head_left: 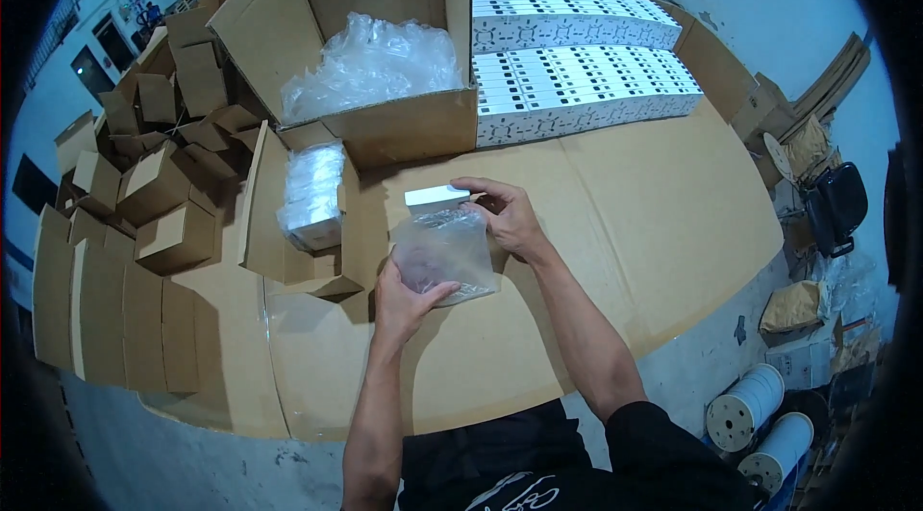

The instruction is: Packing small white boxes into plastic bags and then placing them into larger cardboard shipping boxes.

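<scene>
My left hand (404,301) is closed on the lower left part of a clear plastic bag (444,256), thumb on top. In my right hand (507,215), a small white box (435,198) is gripped at its right end, at the bag's far edge. How deep the box sits in the bag I cannot tell. Left of the bag stands an open narrow cardboard carton (351,213) with a row of plastic-wrapped white boxes (313,189) inside.
A large open carton (413,136) full of clear plastic bags (385,69) stands at the back. Beside it are long stacked rows of white boxes (586,93). Empty cartons (173,232) pile up at the left. Cable spools (750,405) stand on the floor, lower right.
</scene>
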A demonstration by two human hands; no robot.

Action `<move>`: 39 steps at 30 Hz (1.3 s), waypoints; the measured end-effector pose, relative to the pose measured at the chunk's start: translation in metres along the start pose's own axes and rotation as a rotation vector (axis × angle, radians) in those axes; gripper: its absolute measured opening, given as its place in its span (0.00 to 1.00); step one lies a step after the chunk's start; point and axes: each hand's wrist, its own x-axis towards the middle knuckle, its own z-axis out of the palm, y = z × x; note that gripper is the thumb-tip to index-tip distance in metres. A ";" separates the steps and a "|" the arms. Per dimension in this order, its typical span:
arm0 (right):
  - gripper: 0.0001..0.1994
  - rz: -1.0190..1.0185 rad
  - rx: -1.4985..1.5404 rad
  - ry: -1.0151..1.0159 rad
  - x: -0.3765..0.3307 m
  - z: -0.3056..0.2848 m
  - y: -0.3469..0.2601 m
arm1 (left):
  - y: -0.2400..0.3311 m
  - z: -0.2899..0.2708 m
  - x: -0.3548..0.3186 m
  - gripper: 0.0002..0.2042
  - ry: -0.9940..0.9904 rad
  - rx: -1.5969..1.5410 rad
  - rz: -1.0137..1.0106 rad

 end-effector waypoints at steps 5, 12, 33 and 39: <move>0.18 0.052 -0.091 0.085 -0.004 -0.013 -0.013 | 0.003 -0.001 0.002 0.35 0.023 0.041 0.020; 0.16 -0.203 -0.118 0.328 -0.005 -0.031 -0.013 | 0.009 0.000 0.003 0.35 0.004 0.008 0.019; 0.11 -0.091 0.180 0.110 -0.010 -0.007 -0.016 | 0.012 -0.003 0.004 0.38 -0.059 0.019 -0.034; 0.10 -0.004 0.167 0.022 -0.011 -0.004 -0.017 | 0.006 -0.001 0.005 0.34 -0.041 0.005 0.048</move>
